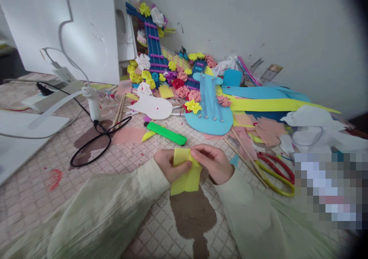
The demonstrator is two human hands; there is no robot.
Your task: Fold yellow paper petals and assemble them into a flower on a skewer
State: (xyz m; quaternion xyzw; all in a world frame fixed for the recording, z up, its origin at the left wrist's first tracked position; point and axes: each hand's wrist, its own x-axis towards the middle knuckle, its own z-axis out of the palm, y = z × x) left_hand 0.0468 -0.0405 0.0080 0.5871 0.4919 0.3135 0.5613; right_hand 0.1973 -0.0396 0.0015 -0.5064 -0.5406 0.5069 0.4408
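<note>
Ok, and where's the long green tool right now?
In the head view, the long green tool lies near the middle of the table, just beyond the left hand and to the left of the light-blue guitar-shaped cutout.

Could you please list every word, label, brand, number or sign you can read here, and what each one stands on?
No text is readable.
Yellow paper: no writing visible.
Green cutter: no legible marking.
White adapter: any print is too small to read.
Area at far right: pixelated, so unreadable.
</note>
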